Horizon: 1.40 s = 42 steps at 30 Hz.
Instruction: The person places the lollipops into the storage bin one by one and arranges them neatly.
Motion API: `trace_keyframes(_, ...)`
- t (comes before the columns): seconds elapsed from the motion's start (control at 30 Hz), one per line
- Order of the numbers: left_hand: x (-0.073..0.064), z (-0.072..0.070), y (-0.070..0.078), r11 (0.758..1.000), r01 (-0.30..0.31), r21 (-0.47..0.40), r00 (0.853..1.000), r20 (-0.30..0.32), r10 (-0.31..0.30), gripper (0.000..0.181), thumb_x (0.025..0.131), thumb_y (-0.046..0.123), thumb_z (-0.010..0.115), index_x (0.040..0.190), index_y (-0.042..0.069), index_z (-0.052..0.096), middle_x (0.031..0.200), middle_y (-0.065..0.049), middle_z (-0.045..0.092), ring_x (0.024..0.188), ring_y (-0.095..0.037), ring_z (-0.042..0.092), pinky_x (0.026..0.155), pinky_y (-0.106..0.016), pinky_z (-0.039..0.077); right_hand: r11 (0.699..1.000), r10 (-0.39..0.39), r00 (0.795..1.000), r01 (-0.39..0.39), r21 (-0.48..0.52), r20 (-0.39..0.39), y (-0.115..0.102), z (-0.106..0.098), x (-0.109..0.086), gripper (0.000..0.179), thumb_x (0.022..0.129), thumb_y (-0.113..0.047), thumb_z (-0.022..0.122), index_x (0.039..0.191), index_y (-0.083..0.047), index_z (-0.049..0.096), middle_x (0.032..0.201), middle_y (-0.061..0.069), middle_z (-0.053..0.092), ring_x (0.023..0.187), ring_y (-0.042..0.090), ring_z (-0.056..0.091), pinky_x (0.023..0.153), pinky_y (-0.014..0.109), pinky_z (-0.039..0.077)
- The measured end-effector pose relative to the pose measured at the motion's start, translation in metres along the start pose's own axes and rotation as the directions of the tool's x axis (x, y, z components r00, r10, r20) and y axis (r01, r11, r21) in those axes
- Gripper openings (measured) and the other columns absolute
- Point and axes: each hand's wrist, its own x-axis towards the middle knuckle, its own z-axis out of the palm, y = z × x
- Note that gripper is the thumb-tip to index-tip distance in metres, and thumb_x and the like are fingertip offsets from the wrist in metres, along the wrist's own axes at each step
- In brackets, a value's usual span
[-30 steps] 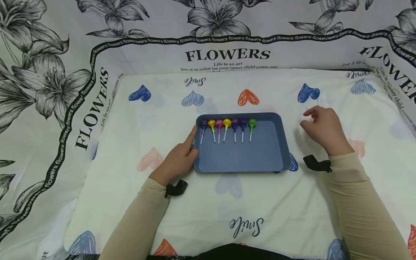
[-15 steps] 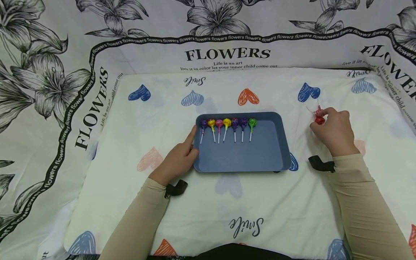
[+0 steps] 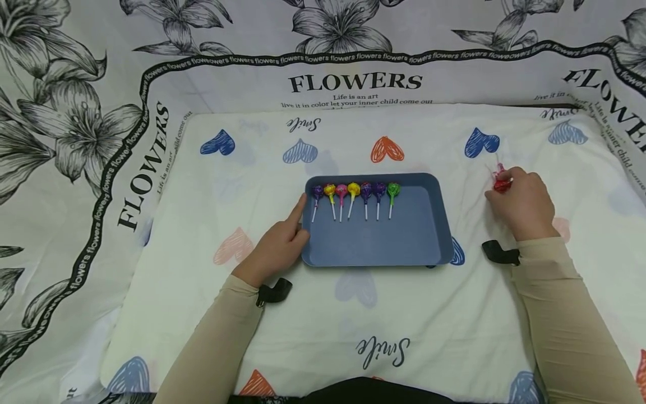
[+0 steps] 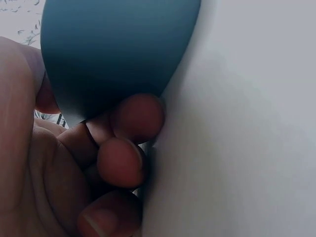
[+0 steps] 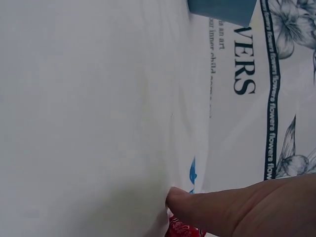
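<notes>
In the head view, a blue-grey tray (image 3: 373, 241) holds a row of lollipops in purple, yellow, pink and green wrappers along its far side, sticks toward the person. My left hand (image 3: 275, 247) is at the tray's left edge, its straight index finger touching the rim. The left wrist view shows its other fingers (image 4: 121, 163) curled, with fingertips right at the tray's wall (image 4: 118, 54). Right of the tray, my right hand (image 3: 525, 207) pinches a red lollipop (image 3: 501, 185) between thumb and fingers, its stick pointing away. The thumb (image 5: 212, 205) partly hides the red wrapper (image 5: 182, 228) in the right wrist view.
A white cloth (image 3: 202, 336) printed with hearts and "Smile" lies under the tray, over a larger flower-printed cloth (image 3: 75, 224). Each wrist wears a black camera mount, the right one (image 3: 499, 253) standing between forearm and tray.
My right hand has shifted slightly right and toward the person; the red lollipop has come into view in its fingers. My left hand and the lollipops in the tray have stayed put.
</notes>
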Motion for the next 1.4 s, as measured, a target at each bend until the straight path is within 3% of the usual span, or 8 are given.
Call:
trace_keyframes(0.23, 0.001, 0.000, 0.000, 1.000, 0.004, 0.003, 1.000, 0.005, -0.004, 0.079, 0.101, 0.023, 0.042, 0.170, 0.028, 0.003, 0.068, 0.001, 0.045, 0.055, -0.015, 0.035, 0.058, -0.037, 0.032, 0.998, 0.041, 0.999, -0.040, 0.052, -0.014, 0.002, 0.001, 0.000, 0.052, 0.101, -0.029, 0.060, 0.137, 0.007, 0.053, 0.125, 0.032, 0.058, 0.107, 0.047, 0.052, 0.072, 0.047, 0.042)
trace_keyframes(0.43, 0.000, -0.001, 0.001, 1.000, 0.007, 0.009, 1.000, 0.004, -0.007, 0.079, 0.101, 0.024, 0.042, 0.170, 0.027, 0.004, 0.068, 0.000, 0.046, 0.056, -0.016, 0.035, 0.058, -0.037, 0.032, 0.990, 0.002, 0.988, 0.020, 0.136, -0.155, -0.004, 0.001, -0.003, 0.053, 0.098, -0.034, 0.062, 0.133, 0.005, 0.058, 0.127, 0.029, 0.064, 0.103, 0.040, 0.058, 0.069, 0.042, 0.041)
trace_keyframes(0.67, 0.000, -0.002, 0.003, 1.000, 0.012, 0.007, 1.000, 0.011, -0.012, 0.079, 0.101, 0.024, 0.043, 0.171, 0.027, 0.004, 0.069, 0.000, 0.046, 0.056, -0.016, 0.036, 0.058, -0.037, 0.032, 0.981, -0.020, 0.962, 0.072, 0.183, -0.273, -0.022, -0.007, -0.015, 0.051, 0.097, -0.039, 0.062, 0.134, -0.003, 0.065, 0.127, 0.021, 0.068, 0.093, 0.022, 0.053, 0.059, 0.020, 0.039)
trace_keyframes(0.9, -0.001, -0.002, 0.003, 1.000, 0.028, 0.007, 1.000, 0.012, -0.028, 0.079, 0.102, 0.023, 0.043, 0.171, 0.029, 0.004, 0.070, 0.000, 0.046, 0.057, -0.017, 0.036, 0.059, -0.037, 0.032, 0.970, -0.091, 0.930, 0.164, 0.179, -0.356, -0.042, -0.020, -0.028, 0.047, 0.097, -0.034, 0.060, 0.134, -0.007, 0.073, 0.123, 0.019, 0.068, 0.075, -0.001, 0.048, 0.061, 0.014, 0.036)
trace_keyframes(0.97, -0.001, -0.002, 0.003, 1.000, 0.026, 0.005, 1.000, 0.010, -0.026, 0.079, 0.102, 0.023, 0.043, 0.171, 0.028, 0.005, 0.070, 0.000, 0.046, 0.057, -0.017, 0.036, 0.059, -0.037, 0.032, 0.968, -0.092, 0.929, 0.168, 0.188, -0.358, -0.046, -0.023, -0.031, 0.049, 0.098, -0.034, 0.060, 0.137, -0.007, 0.070, 0.124, 0.019, 0.068, 0.072, -0.005, 0.047, 0.060, 0.014, 0.036)
trace_keyframes(1.13, -0.001, -0.002, 0.002, 1.000, 0.021, 0.006, 1.000, 0.005, -0.021, 0.079, 0.102, 0.023, 0.043, 0.171, 0.029, 0.005, 0.069, 0.001, 0.046, 0.057, -0.017, 0.036, 0.059, -0.038, 0.033, 0.956, -0.058, 0.931, 0.156, 0.248, -0.360, -0.056, -0.025, -0.040, 0.050, 0.096, -0.036, 0.063, 0.137, -0.007, 0.063, 0.123, 0.012, 0.066, 0.073, -0.004, 0.051, 0.058, 0.014, 0.039)
trace_keyframes(1.4, -0.002, -0.002, 0.002, 1.000, 0.022, -0.002, 1.000, 0.005, -0.022, 0.079, 0.101, 0.024, 0.043, 0.171, 0.029, 0.005, 0.070, 0.000, 0.047, 0.058, -0.017, 0.037, 0.060, -0.038, 0.033, 0.937, -0.113, 0.912, 0.229, 0.263, -0.394, -0.068, -0.026, -0.045, 0.040, 0.096, -0.037, 0.063, 0.123, -0.008, 0.070, 0.108, -0.003, 0.065, 0.073, 0.002, 0.054, 0.060, 0.015, 0.040)
